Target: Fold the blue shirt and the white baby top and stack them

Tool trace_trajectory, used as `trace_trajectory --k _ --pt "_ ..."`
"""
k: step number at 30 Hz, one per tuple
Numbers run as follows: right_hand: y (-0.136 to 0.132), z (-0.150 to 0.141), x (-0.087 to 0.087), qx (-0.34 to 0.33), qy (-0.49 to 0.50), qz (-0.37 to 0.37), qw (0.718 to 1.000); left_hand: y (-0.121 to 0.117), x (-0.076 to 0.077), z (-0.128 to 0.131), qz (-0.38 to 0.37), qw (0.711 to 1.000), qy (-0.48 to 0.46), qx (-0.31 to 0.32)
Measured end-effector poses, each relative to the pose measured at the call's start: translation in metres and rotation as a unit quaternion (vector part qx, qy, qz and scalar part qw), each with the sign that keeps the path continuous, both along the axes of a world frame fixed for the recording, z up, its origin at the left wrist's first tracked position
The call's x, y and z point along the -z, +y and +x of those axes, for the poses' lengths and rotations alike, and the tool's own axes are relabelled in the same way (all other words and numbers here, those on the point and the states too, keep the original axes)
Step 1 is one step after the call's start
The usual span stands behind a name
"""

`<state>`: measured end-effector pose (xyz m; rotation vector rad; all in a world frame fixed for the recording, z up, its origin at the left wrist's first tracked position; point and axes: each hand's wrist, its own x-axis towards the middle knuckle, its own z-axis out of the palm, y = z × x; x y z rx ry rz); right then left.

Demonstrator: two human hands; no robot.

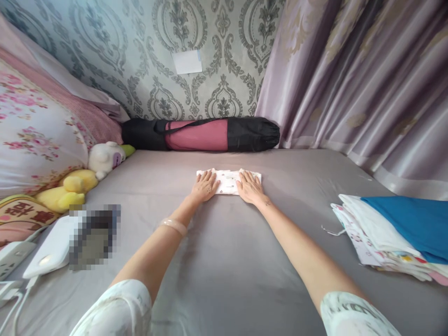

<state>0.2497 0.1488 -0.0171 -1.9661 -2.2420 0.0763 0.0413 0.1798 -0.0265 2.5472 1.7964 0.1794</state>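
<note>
A small white cloth [228,183] with a fine printed pattern lies folded into a flat rectangle on the grey sheet [238,261]. My left hand [206,185] rests flat on its left end, fingers stretched out and pointing away from me. On the right end lies my right hand [249,186], palm down with its fingers a little spread. The middle of the cloth shows between the two hands, while its ends are partly covered by them. Whether the cloth is a garment I cannot tell.
A stack of folded clothes [395,228], blue on top, lies at the right. At the far edge rests a black and pink rolled bag [196,135]. Plush toys [80,181], a white power bank [52,247] and a power strip [16,254] are on the left. Curtains [336,79] hang right.
</note>
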Motion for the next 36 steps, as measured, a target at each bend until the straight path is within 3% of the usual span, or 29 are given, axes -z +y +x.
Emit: trace_trajectory --k 6,15,19,28,36 --pt "0.001 0.0 0.009 -0.003 -0.001 -0.003 1.0 0.002 0.01 -0.002 -0.013 1.0 -0.007 0.002" --pt "0.004 -0.003 0.001 0.001 0.007 -0.014 1.0 0.0 -0.005 0.002 -0.04 0.999 -0.009 0.002" --pt "0.004 -0.012 -0.001 -0.017 0.018 0.015 1.0 -0.005 -0.013 0.014 0.005 1.0 -0.006 0.019" --pt "0.001 -0.022 0.013 -0.024 0.027 0.039 0.999 -0.011 0.005 0.028 0.003 0.999 -0.008 0.043" --pt "0.003 -0.022 0.004 -0.022 0.024 0.009 0.999 -0.011 -0.004 0.03 -0.007 0.999 -0.005 0.051"
